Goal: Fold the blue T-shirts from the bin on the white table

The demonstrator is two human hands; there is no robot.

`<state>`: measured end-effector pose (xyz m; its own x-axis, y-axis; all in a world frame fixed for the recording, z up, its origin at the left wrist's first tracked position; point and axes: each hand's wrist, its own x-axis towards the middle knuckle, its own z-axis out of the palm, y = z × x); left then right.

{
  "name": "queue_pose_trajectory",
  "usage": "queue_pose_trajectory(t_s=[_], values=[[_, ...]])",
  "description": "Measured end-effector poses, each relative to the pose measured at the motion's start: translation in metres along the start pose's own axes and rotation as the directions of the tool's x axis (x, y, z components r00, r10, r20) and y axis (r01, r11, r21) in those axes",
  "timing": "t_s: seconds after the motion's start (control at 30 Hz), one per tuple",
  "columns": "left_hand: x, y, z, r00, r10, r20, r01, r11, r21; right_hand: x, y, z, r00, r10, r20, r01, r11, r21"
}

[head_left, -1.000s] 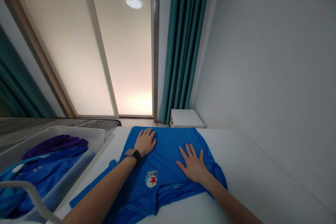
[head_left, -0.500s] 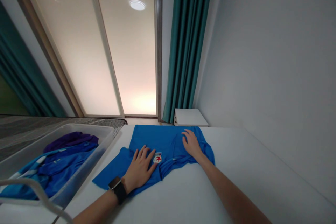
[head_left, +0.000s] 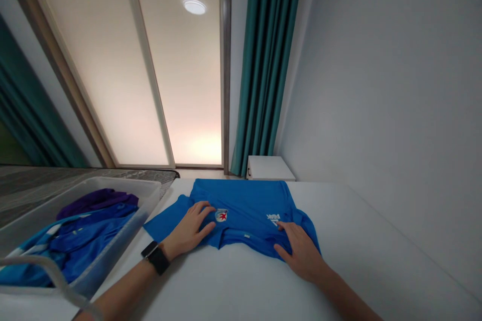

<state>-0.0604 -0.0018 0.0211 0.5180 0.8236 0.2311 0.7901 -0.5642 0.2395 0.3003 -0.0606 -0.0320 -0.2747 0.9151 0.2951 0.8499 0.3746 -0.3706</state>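
Spread more evenly now, its white chest lettering (head_left: 273, 219) newly uncovered, the blue short-sleeved fabric shirt (head_left: 244, 198) lies on the smooth white tabletop (head_left: 237, 286), the bare left hand (head_left: 191, 230) and bare right hand (head_left: 303, 253) resting apart on it, fingers loosely parted.

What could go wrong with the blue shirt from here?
The blue shirt reaches the far edge of the white table, so a forward push might slide it over. It is rumpled between the left hand and right hand; pressing could set creases. The watch might snag fabric.
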Motion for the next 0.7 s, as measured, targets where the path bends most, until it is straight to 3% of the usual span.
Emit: queue_pose_trajectory(t_s=[0.17, 0.3, 0.37, 0.47, 0.57, 0.63, 0.7], values=[[-0.042, 0.003, -0.01, 0.994, 0.068, 0.087, -0.069, 0.998, 0.006, -0.015, 0.006, -0.008, 0.991, -0.079, 0.105, 0.084, 0.995, -0.048], [-0.054, 0.0, -0.01, 0.999, 0.053, 0.007, -0.053, 0.998, 0.019, -0.016, 0.01, -0.01, 0.988, -0.121, 0.091, 0.132, 0.983, -0.124], [-0.053, 0.004, -0.014, 0.999, 0.008, -0.043, -0.007, 1.0, 0.021, -0.015, 0.008, -0.013, 0.995, -0.09, 0.047, 0.098, 0.974, -0.206], [-0.048, 0.015, -0.025, 0.992, -0.069, -0.102, 0.068, 0.998, -0.009, -0.014, 0.0, -0.021, 0.997, 0.028, -0.077, -0.046, 0.966, -0.255], [-0.048, 0.025, -0.034, 0.986, -0.128, -0.107, 0.125, 0.992, -0.033, -0.018, -0.009, -0.028, 0.981, 0.16, -0.107, -0.166, 0.985, -0.04], [-0.052, 0.029, -0.035, 0.989, -0.139, -0.053, 0.139, 0.99, -0.004, -0.022, -0.014, -0.027, 0.965, 0.26, 0.027, -0.259, 0.942, 0.215], [-0.058, 0.033, -0.03, 0.992, -0.125, 0.028, 0.124, 0.991, 0.056, -0.025, -0.016, -0.021, 0.928, 0.323, 0.184, -0.372, 0.808, 0.457]])
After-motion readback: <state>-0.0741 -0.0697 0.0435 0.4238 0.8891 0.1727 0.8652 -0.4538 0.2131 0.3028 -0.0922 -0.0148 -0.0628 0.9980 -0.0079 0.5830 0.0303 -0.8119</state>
